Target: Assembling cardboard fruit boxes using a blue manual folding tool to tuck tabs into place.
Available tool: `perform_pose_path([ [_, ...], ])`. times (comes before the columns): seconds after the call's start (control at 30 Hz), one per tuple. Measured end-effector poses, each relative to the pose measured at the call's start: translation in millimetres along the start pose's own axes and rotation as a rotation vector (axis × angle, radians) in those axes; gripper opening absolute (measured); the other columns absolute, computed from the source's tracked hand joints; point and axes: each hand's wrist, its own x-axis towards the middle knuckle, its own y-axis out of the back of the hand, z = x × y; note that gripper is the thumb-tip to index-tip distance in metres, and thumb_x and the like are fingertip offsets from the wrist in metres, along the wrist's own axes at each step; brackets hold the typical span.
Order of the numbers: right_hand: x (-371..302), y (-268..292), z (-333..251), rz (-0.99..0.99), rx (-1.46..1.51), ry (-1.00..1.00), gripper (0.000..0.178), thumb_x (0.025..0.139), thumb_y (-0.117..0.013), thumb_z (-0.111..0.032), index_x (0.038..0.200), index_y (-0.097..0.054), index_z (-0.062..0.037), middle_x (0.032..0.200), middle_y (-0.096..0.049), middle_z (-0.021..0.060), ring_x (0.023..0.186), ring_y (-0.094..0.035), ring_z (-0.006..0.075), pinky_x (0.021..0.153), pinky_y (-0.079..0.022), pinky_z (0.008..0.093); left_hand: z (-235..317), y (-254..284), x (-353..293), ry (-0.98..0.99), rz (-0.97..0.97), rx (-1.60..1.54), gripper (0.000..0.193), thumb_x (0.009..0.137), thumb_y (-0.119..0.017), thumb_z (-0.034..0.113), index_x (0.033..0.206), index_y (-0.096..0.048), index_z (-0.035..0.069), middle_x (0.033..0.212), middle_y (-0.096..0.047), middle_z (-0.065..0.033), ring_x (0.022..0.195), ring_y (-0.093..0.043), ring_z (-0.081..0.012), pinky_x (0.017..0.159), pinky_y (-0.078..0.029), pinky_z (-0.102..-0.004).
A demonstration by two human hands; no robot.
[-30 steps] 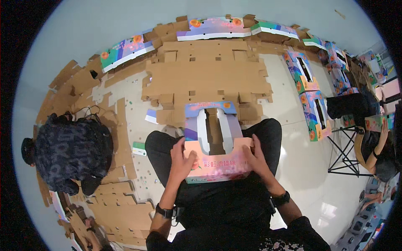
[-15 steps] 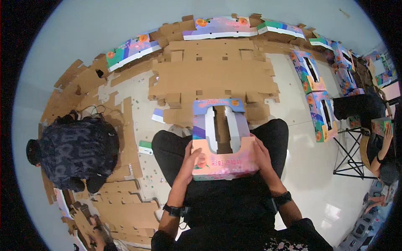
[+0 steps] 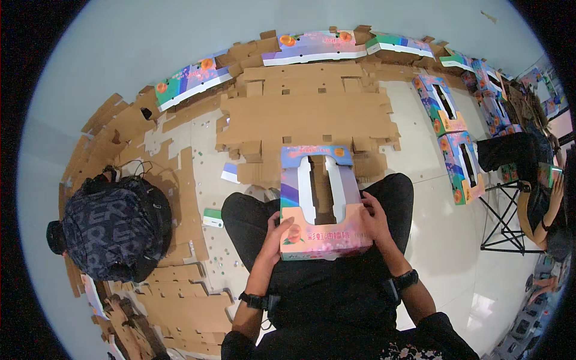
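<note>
A printed cardboard fruit box (image 3: 327, 236) rests upright on my lap between my bent knees. It is orange-pink at the front and blue and purple behind. A long opening in its top has white flaps folded along its sides, and bare brown board shows inside. My left hand (image 3: 274, 239) is closed on the box's left front side, thumb over the printed edge. On the right front side my right hand (image 3: 374, 220) grips the box, its fingers bent over the edge.
Flat brown cardboard sheets (image 3: 306, 111) cover the floor ahead. Printed box blanks (image 3: 321, 47) lean along the wall. Finished-looking boxes (image 3: 461, 167) stand at right, near a seated person (image 3: 543, 204) and a folding stool (image 3: 510, 219). A dark patterned backpack (image 3: 117, 228) lies at left.
My right hand has shifted slightly upward on the box's side, its fingers now more bent. The box has moved a little to the right in the view. Both hands keep hold.
</note>
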Motion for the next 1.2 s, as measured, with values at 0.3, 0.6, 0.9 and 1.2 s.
perform_pose_path([
  [0.3,-87.6,-35.9,-158.3,-0.109,-0.495,0.337,0.053,0.089,-0.069,-0.019,0.134,-0.049,0.0005,0.123,-0.061,0.0188,0.085,-0.07,0.0305,0.077,-0.056,0.0409,-2.0,-56.3,-56.7,-0.654,-0.021,0.161,0.096,0.083,-0.075,0.011,0.154,-0.01,0.014,0.142,-0.037,-0.0203,0.128,-0.046,-0.0323,0.106,-0.044,-0.0459],
  [0.6,-76.6,14.2,-210.4,0.127,-0.64,0.139,0.07,0.08,-0.081,-0.033,0.134,-0.052,0.0022,0.094,-0.072,0.0183,0.08,-0.072,0.0263,0.069,-0.057,0.0367,-21.8,-179.3,-45.1,-1.072,-0.108,0.45,0.106,0.083,-0.082,0.032,0.149,-0.005,0.0,0.142,-0.03,-0.0244,0.133,-0.037,-0.0328,0.112,-0.031,-0.0476],
  [0.9,-13.2,211.7,-67.1,0.685,-0.868,0.19,0.067,0.082,-0.081,-0.037,0.127,-0.059,0.0089,0.106,-0.071,0.0171,0.092,-0.066,0.0193,0.083,-0.053,0.0326,46.8,-199.6,-112.3,-0.191,-1.186,0.139,0.04,0.096,-0.066,0.03,0.122,-0.059,0.001,0.122,-0.059,-0.0154,0.116,-0.057,-0.0333,0.104,-0.043,-0.0445],
  [1.2,23.0,268.1,55.7,0.505,-0.713,-0.269,0.064,0.072,-0.086,-0.053,0.084,-0.059,0.0038,0.065,-0.059,0.0041,0.061,-0.057,0.0153,0.058,-0.049,0.0348,87.7,-246.8,-185.5,-0.178,-1.48,-1.048,0.039,0.097,-0.063,0.016,0.128,-0.057,-0.008,0.122,-0.058,-0.022,0.101,-0.061,-0.0264,0.078,-0.054,-0.0315],
])
